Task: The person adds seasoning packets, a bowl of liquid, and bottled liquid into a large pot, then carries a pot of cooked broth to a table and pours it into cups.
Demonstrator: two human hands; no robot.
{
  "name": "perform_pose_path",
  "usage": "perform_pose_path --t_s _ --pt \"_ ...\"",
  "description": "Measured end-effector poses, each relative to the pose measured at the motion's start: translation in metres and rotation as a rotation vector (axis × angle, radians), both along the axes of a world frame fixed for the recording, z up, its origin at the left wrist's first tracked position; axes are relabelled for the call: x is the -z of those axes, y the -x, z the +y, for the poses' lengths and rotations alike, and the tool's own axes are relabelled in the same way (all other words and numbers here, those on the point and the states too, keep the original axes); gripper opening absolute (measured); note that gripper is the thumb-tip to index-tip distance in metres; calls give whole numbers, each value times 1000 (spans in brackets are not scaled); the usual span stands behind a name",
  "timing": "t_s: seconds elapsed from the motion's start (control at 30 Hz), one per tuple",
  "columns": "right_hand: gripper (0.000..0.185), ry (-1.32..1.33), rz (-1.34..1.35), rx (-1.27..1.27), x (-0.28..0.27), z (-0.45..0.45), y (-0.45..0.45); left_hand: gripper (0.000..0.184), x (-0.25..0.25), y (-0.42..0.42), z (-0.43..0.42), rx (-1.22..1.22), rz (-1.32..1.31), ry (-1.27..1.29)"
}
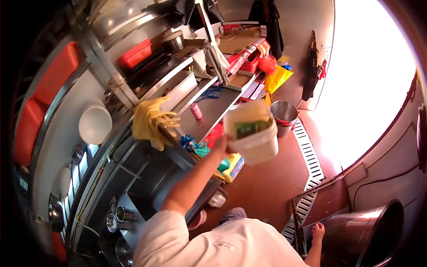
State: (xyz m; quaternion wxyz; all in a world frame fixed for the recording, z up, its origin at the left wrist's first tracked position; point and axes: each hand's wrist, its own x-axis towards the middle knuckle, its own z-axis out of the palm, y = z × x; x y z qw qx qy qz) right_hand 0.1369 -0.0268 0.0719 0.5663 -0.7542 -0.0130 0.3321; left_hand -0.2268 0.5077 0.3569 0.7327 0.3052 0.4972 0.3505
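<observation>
A white plastic tub (255,149) with a green label or packet at its opening is held up in front of me by my left hand (223,144), whose fingers are at its left side. The tub is slightly blurred and stands above the red tiled floor. Low at the right, my right hand (318,232) is closed near the edge of a large dark metal drum (356,236); what it grips, if anything, is too small to make out.
A metal shelf (218,107) with a pink bottle (195,111) stands ahead. Yellow rubber gloves (153,122) hang by the sink (155,178) at left. Beyond the tub is a metal bucket (284,115), beside a floor drain grate (309,153).
</observation>
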Motion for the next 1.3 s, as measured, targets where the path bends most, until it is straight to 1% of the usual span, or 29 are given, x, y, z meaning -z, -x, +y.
perform_pose_path --t_s 0.03,0.07,0.1,0.13,0.17,0.2,0.23,0.27,0.3,0.33,0.37,0.4,0.53,0.6,0.7,0.83,0.87,0.9,0.93,0.97,1.0,1.07,1.1,1.13,1.17,1.2,1.23,1.27,1.3 --pt "13 38 5 24 -3 -9 -3 34 2 -9 9 61 -48 -66" --pt "13 46 63 77 -1 -24 -1 36 -27 -36 31 -18 24 -95" --pt "13 55 115 138 5 -40 -2 33 -59 -62 58 13 32 -116" --pt "11 114 133 208 9 -50 1 31 -62 -87 115 32 -13 -80" --pt "8 113 197 269 9 -59 8 29 -92 -113 140 -42 -6 -167" --pt "10 82 210 327 36 -76 12 30 -107 -132 191 66 -23 -186" --pt "12 50 222 385 67 -95 14 35 -130 -151 223 57 -132 -268" --pt "12 84 257 412 69 -90 23 35 -150 -167 263 40 -88 -248" --pt "12 129 299 433 64 -72 32 36 -158 -181 312 46 -104 -292" --pt "12 184 350 462 61 -51 43 38 -181 -195 338 20 -91 -340" --pt "12 221 386 470 48 -21 52 39 -195 -207 368 -70 -85 -356" --pt "12 252 415 474 34 9 60 42 -207 -217 402 -80 -78 -378" --pt "13 302 483 467 1 102 69 44 -207 -235 553 -219 -149 -380" --pt "13 310 495 473 -6 129 68 37 -203 -229 593 -264 -134 -449" --pt "14 315 489 483 -13 142 69 37 -187 -224 634 -301 -75 -529" --pt "14 260 435 507 -12 140 68 37 -151 -217 658 -292 115 -616" --pt "14 204 405 514 0 131 67 37 -138 -219 659 -274 173 -645" --pt "16 65 379 555 45 112 70 38 -125 -226 656 -248 229 -674" --pt "18 148 370 545 15 133 75 38 -110 -237 653 -207 279 -709" --pt "17 73 320 546 5 146 81 38 -98 -249 648 -170 324 -745" --pt "16 145 268 547 -8 152 90 38 -87 -261 640 -132 362 -783" --pt "15 147 196 598 -24 155 116 39 -68 -285 614 -81 408 -844" --pt "15 78 188 641 -6 143 133 39 -61 -307 597 -60 412 -858" --pt "15 9 190 682 -1 134 154 40 -52 -325 572 -51 414 -886" --pt "14 57 136 685 -11 127 175 40 -42 -346 540 -33 406 -897" --pt "13 64 153 746 -7 113 201 40 -26 -370 500 12 387 -896" --pt "12 52 162 813 -3 95 228 41 -1 -393 450 100 354 -878" --pt "12 39 169 927 1 72 261 41 37 -410 393 250 323 -805" --pt "12 71 196 982 4 53 296 42 81 -427 336 435 294 -704"
